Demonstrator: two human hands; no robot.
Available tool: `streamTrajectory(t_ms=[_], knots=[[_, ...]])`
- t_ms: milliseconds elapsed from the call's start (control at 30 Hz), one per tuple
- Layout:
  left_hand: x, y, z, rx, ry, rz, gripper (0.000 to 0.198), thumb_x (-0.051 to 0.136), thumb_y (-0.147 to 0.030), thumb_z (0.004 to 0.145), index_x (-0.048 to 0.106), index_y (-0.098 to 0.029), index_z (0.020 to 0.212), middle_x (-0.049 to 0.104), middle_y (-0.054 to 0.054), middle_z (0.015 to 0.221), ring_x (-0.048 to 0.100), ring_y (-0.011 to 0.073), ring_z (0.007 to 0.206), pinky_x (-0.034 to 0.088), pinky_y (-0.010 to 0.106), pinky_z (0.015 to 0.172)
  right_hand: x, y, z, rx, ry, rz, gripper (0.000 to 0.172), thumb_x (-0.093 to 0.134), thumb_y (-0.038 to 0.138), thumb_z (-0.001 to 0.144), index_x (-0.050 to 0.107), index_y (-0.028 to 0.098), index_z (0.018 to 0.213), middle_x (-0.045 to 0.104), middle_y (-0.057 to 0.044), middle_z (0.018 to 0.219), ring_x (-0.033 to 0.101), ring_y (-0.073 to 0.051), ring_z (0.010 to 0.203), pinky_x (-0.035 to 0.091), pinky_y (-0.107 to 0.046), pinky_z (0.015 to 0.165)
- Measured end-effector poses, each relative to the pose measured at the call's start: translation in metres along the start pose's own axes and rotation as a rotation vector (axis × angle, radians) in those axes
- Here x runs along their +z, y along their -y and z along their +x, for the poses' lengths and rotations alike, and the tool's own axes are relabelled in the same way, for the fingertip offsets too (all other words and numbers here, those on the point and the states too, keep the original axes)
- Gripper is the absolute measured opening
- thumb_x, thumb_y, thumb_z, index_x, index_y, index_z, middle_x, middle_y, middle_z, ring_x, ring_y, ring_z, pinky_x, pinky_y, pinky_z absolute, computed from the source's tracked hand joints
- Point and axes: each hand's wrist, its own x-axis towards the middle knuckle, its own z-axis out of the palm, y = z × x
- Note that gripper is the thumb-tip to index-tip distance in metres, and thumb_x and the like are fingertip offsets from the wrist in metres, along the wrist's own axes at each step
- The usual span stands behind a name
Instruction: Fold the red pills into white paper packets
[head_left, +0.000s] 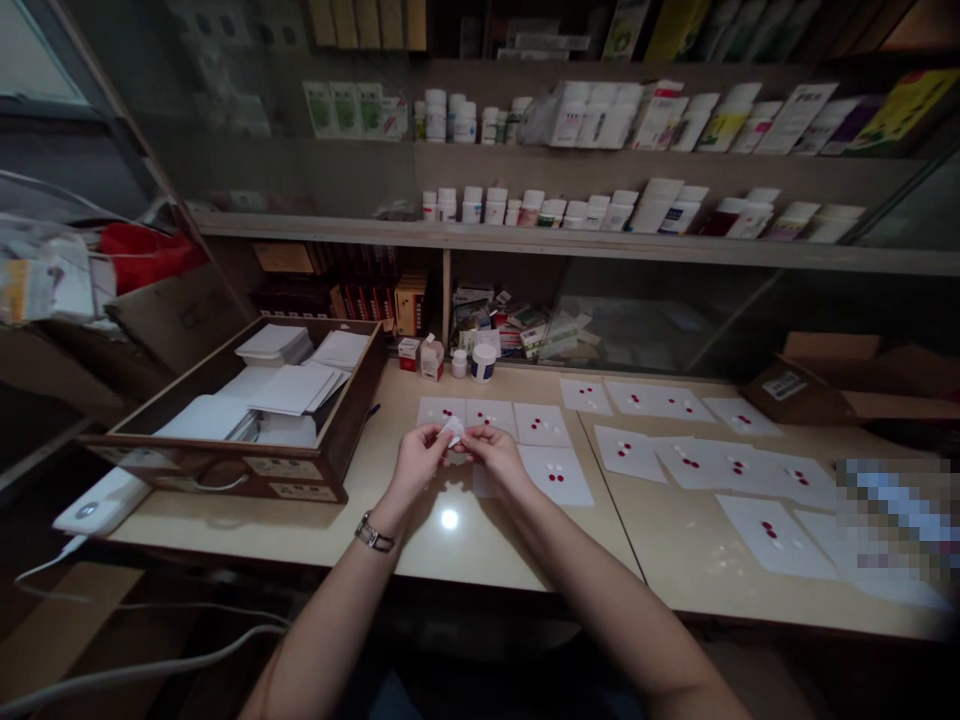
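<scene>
My left hand (417,458) and my right hand (495,452) meet over the counter, fingers closed on a small folded white paper (454,427) between them. What the paper holds, if anything, is hidden. Just behind and beside my hands lie square white paper sheets, one of them a sheet (543,424) with red and white tablets on it. Nearer my right wrist, another sheet (574,485) carries red tablets (556,478) and white ones. My right hand partly covers a further sheet.
Several more sheets with tablets (739,467) spread to the right. A wooden drawer (337,470) of blank paper stands at left. Behind my hands are a white tub (483,362) and small boxes (432,358). A cardboard box (795,390) sits back right, below the bottle shelves (510,235).
</scene>
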Motion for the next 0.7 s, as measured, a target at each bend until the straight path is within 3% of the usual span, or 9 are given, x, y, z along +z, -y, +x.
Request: streamTrajectory(t_ms=[233,400,500,700], knots=[[-0.011,-0.004,0.003,-0.013,0.204,0.094,0.037,0.068,-0.049,0.069,0.065,-0.012,0.068,0.053,-0.001,0.051,0.045,0.0089,0.044,0.038,0.02,0.043,-0.009,0.015,0.0,-0.079,0.1,-0.237,0.032,0.08,0.038,0.052,0.063,0.016,0.067,0.064,-0.001,0.06,0.056,-0.013,0.049,0.039,-0.021,0.043],[-0.006,0.0,0.002,-0.051,0.097,-0.044,0.046,0.078,-0.038,0.058,0.063,-0.012,0.092,0.062,0.001,0.065,0.056,0.0121,0.056,0.045,0.02,0.048,-0.007,0.015,-0.001,-0.139,0.045,-0.222,0.033,0.079,0.042,0.053,0.062,0.016,0.063,0.06,0.0,0.053,0.054,-0.012,0.046,0.043,-0.024,0.047],[-0.003,0.003,0.002,-0.031,0.036,-0.112,0.045,0.081,-0.032,0.053,0.061,-0.012,0.088,0.061,0.0,0.062,0.057,0.0109,0.055,0.045,0.019,0.05,-0.004,0.014,-0.001,-0.145,0.034,-0.2,0.035,0.08,0.043,0.051,0.061,0.017,0.064,0.061,0.0,0.054,0.055,-0.014,0.048,0.044,-0.024,0.047],[-0.006,0.005,0.002,-0.119,0.083,-0.133,0.047,0.083,-0.034,0.05,0.06,-0.011,0.084,0.057,-0.003,0.052,0.055,0.0105,0.046,0.045,0.021,0.048,-0.003,0.014,-0.001,-0.187,0.074,-0.261,0.032,0.079,0.039,0.053,0.066,0.015,0.07,0.062,0.0,0.056,0.055,-0.013,0.05,0.043,-0.024,0.05]])
